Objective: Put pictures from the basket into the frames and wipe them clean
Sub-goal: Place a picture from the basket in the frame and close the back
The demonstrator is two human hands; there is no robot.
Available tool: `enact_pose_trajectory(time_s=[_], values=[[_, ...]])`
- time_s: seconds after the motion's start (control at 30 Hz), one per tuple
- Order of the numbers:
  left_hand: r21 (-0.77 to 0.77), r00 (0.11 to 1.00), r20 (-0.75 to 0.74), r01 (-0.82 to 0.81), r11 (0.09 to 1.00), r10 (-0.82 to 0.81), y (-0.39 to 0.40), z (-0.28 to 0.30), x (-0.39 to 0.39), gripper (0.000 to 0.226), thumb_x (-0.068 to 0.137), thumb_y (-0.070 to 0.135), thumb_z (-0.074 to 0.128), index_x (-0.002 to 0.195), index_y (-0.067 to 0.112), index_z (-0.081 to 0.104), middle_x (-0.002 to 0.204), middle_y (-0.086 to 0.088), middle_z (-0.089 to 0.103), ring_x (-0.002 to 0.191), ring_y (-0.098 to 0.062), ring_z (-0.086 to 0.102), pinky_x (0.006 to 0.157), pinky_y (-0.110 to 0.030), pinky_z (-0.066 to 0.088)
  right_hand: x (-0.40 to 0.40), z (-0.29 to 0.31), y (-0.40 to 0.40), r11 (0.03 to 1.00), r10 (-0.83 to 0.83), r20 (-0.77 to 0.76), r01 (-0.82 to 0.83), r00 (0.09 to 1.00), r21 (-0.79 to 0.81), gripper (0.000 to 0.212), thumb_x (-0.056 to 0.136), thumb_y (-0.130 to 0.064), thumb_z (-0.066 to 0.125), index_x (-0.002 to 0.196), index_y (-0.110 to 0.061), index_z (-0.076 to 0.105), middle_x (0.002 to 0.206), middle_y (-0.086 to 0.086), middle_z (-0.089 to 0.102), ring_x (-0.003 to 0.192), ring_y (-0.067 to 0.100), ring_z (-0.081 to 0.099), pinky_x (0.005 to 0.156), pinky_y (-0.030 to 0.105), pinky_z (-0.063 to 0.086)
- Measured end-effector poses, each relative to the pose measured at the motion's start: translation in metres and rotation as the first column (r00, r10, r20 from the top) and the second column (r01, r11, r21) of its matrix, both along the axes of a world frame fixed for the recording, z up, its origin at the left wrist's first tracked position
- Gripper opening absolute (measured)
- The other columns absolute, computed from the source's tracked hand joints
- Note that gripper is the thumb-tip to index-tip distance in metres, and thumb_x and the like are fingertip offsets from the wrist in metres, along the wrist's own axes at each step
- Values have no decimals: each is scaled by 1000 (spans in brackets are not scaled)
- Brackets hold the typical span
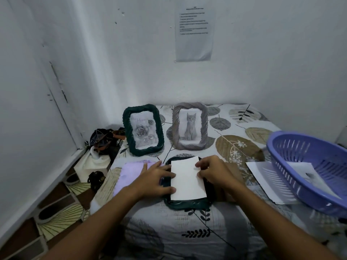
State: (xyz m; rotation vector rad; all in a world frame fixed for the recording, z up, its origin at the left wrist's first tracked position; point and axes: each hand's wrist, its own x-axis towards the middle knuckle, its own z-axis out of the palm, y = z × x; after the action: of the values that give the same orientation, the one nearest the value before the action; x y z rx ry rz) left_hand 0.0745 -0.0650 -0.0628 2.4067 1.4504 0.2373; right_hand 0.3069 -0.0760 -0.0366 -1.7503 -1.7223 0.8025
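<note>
table edge: the leaf-print cloth (187, 231) drops off at the near side; the left edge borders a floor gap beside the wall.
open room: bare cloth lies between the flat frame and the near edge.
flat frame (185, 204): dark green, face down, centred near the front, between the purple cloth (129, 175) and the basket (309, 166).
white sheet (186, 178): lies on the frame's back, upper corners past its rim.
left hand (156, 178): fingers spread and straight, pressing the sheet's left edge.
right hand (212, 170): fingers curled, pinching the sheet's right edge.
standing frames: green rose frame (143, 129) and grey cat frame (189, 126) stand upright behind, apart from the hands.
</note>
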Motion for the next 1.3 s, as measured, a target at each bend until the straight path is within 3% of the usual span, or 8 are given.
enact_pose_trajectory(time_s=[0.17,0.27,0.37,0.43,0.5,0.73,1.3], values=[[2,998,61,1,1000,-1,2,-4,-4,95,59,79,48,142,34,43,158,7,23,148,-14,8,117,-56,5,10,7,0,996,81,187,-87,979,25,44,76,-15,78,118,-21,66,115,2,65,97,15,59,76,25,48],[-1,999,45,14,1000,-14,6,-4,-6,101,58,80,50,145,32,37,157,10,23,147,-10,5,118,-53,3,18,17,0,966,259,272,-252,927,-58,52,76,-18,78,125,-25,62,133,0,55,116,17,53,91,24,43],[-30,998,-8,59,998,-60,8,1,-3,99,63,76,58,147,30,34,158,12,21,147,-8,-1,118,-52,-5,19,19,-2,918,394,398,-379,829,-118,62,79,-29,76,136,-28,52,150,-4,38,135,17,36,99,25,33],[-46,997,-21,80,996,-81,7,3,-1,94,69,70,63,148,29,33,158,12,19,147,-8,-4,117,-51,-9,19,15,-1,903,428,437,-396,791,-168,71,79,-38,75,142,-31,43,157,-6,24,146,20,16,112,35,24],[-53,996,-30,85,995,-87,6,4,0,90,74,66,66,148,29,32,158,13,17,147,-7,-6,117,-51,-11,19,12,-1,894,446,472,-400,760,-202,77,78,-46,73,145,-32,38,159,-8,19,148,21,7,115,41,20],[-94,993,-48,99,991,-104,6,5,1,91,71,67,67,147,31,31,160,13,10,146,-6,-9,116,-53,-14,27,2,-3,897,439,461,-407,771,-173,81,71,-57,74,142,-32,43,155,-11,27,145,18,18,112,38,26],[-136,990,-77,109,985,-120,14,12,1,92,66,70,71,144,35,35,160,13,14,147,-8,-7,113,-51,-21,27,1,4,904,423,484,-392,766,-171,83,63,-61,77,136,-38,46,155,-14,28,147,16,14,110,40,27]])
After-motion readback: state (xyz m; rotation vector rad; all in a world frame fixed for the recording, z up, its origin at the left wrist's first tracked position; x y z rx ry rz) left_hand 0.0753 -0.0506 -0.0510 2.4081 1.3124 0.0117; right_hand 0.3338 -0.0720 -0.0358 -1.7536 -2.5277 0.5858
